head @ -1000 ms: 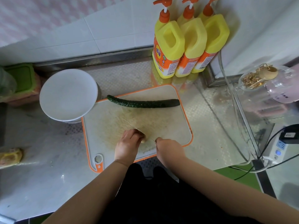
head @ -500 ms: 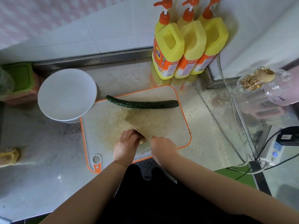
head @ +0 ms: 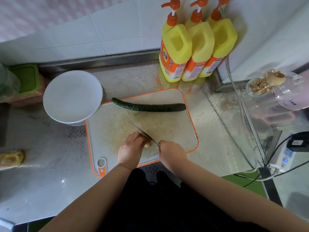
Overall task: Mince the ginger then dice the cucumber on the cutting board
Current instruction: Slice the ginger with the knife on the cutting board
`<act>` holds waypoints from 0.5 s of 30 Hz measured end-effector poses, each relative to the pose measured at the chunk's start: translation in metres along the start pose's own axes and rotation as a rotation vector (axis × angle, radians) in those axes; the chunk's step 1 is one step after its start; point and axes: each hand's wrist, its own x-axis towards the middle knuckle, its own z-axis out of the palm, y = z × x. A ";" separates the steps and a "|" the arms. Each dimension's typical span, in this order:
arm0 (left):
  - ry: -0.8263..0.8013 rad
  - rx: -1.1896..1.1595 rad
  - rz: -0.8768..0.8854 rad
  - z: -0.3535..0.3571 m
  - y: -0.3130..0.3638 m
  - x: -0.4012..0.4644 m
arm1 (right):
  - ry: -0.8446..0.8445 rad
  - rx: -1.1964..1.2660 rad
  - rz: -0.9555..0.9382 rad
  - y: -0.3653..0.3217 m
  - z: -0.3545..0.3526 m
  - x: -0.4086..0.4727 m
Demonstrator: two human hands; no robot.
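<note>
Evidently mincing ginger (head: 148,144): left hand (head: 130,150) curls fingers on it, right hand (head: 172,152) grips the knife (head: 143,133); next, steady close slices, cucumber (head: 148,107) waiting.

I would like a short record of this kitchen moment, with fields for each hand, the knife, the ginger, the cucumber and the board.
left hand: holds the ginger down with curled fingers
right hand: grips the knife handle
knife: blade beside the left fingers, over the ginger
cucumber: whole, uncut, at the far edge of the board
cutting board: white with orange rim, on the counter
stage: mincing ginger; cucumber not yet started
</note>
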 end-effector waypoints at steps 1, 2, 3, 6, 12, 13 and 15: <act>-0.014 -0.015 -0.024 0.000 0.000 0.000 | 0.011 -0.022 -0.015 0.000 0.000 -0.002; -0.017 -0.027 -0.040 0.001 0.000 0.000 | 0.020 -0.039 -0.028 0.000 0.000 -0.005; -0.019 -0.020 -0.045 0.000 0.001 0.000 | 0.024 -0.053 -0.034 0.000 -0.001 -0.007; -0.018 -0.009 -0.054 0.000 0.003 0.002 | -0.002 -0.082 -0.022 -0.004 -0.005 -0.014; 0.021 -0.027 -0.025 0.000 0.003 0.002 | -0.038 -0.081 -0.009 -0.010 -0.011 -0.014; 0.028 -0.034 -0.022 -0.001 0.003 0.001 | -0.043 -0.078 -0.004 -0.011 -0.011 -0.012; 0.035 -0.053 -0.014 0.001 0.002 0.000 | -0.055 -0.072 0.008 -0.014 -0.011 -0.006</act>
